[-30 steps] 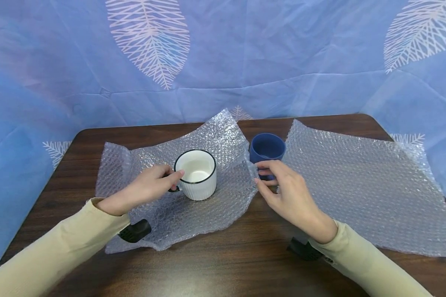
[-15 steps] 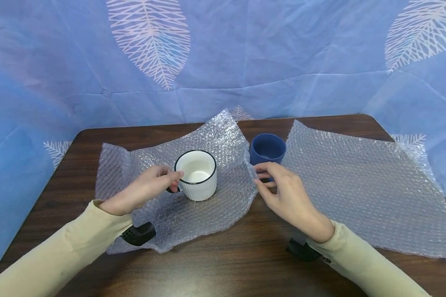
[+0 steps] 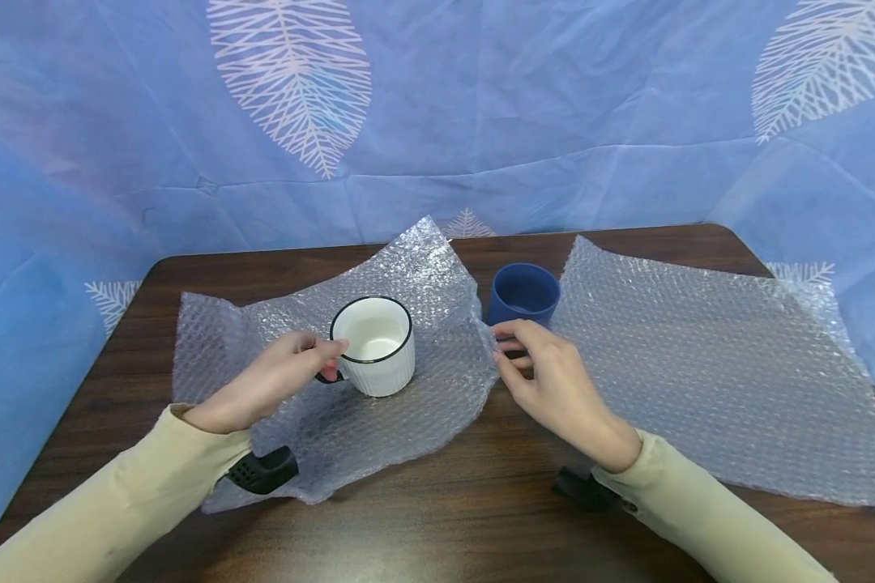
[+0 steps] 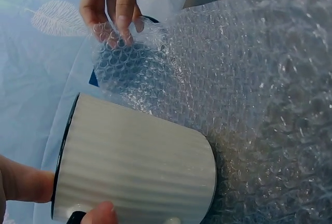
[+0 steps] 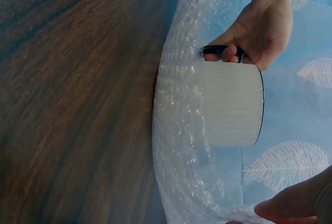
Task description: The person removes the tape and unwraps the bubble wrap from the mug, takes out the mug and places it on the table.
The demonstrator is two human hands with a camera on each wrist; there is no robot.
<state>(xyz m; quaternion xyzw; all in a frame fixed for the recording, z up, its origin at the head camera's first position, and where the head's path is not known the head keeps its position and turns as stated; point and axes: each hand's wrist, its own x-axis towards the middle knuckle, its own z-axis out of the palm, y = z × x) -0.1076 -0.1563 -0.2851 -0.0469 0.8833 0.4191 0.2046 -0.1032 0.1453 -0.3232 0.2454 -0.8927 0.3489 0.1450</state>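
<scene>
A white ribbed mug with a dark rim stands upright on a sheet of bubble wrap. My left hand grips the mug by its black handle, the thumb lying at the rim. At the sheet's right edge, my right hand pinches the bubble wrap between thumb and fingers, raising that edge slightly. Just behind the right fingertips stands a blue cup, its lower part hidden by the hand and wrap. In the left wrist view, the mug's ribbed side fills the lower left.
A second bubble wrap sheet lies flat on the right, hanging over the table's edge. The dark wooden table ends at a blue cloth with white leaf prints behind it.
The mug and the bubble wrap beneath it have shifted slightly left, both hands moving along with them. The blue cup and the right-hand sheet have stayed put.
</scene>
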